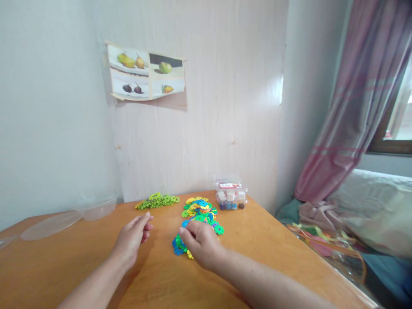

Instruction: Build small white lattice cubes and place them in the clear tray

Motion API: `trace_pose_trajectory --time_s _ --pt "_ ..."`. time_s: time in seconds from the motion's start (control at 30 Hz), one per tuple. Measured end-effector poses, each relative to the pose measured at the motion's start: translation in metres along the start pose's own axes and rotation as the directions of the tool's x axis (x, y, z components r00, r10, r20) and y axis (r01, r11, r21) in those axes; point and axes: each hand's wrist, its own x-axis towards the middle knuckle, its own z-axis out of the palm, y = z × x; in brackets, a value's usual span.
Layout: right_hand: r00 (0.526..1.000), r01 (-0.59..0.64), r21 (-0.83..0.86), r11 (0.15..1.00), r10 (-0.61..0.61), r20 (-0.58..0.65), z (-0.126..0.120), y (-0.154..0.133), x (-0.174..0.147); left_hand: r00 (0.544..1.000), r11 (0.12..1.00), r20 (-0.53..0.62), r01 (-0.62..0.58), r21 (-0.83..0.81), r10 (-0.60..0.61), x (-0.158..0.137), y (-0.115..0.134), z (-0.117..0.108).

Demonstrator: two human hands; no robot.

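Several flower-shaped plastic discs (219, 228) in blue, green, yellow and orange lie in a long heap on the wooden table. My right hand (204, 244) is closed over the near part of this heap, its thumb pointing left. Its fingertips are turned away, so what it may hold is hidden. Left of the heap, my left hand (131, 240) hovers apart from it, fingers curled and thumb against the index finger. No disc shows in it. Behind that hand lies a yellow-green bundle (157, 201) of many small joined pieces.
A clear plastic box (231, 193) with small paint pots stands at the back right. Clear plastic tubs and lids (51, 225) sit at the left. The table (273, 257) ends at a right edge, beyond which are bags and cloth. A wall borders the back.
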Motion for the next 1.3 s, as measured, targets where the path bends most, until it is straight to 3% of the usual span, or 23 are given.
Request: trace_pose_trajectory --time_s 0.3,0.67,0.97,1.3 --pt "0.986 0.071 -0.239 0.969 -0.032 0.163 0.041 -0.016 -0.039 0.987 0.992 -0.150 -0.033 0.120 0.051 -0.026 -0.019 -0.081" --pt "0.944 0.200 -0.411 0.890 -0.063 0.323 0.073 -0.026 -0.036 0.969 0.987 -0.215 -0.096 0.129 0.122 -0.033 -0.029 -0.135" --pt "0.940 0.199 -0.422 0.885 -0.051 0.337 0.117 -0.041 -0.011 0.945 0.976 -0.300 -0.070 0.206 0.131 0.002 -0.035 -0.166" --pt "0.934 0.116 -0.338 0.934 0.014 0.357 0.120 -0.035 -0.009 0.917 0.851 -0.262 -0.134 0.508 0.301 0.089 -0.011 -0.195"
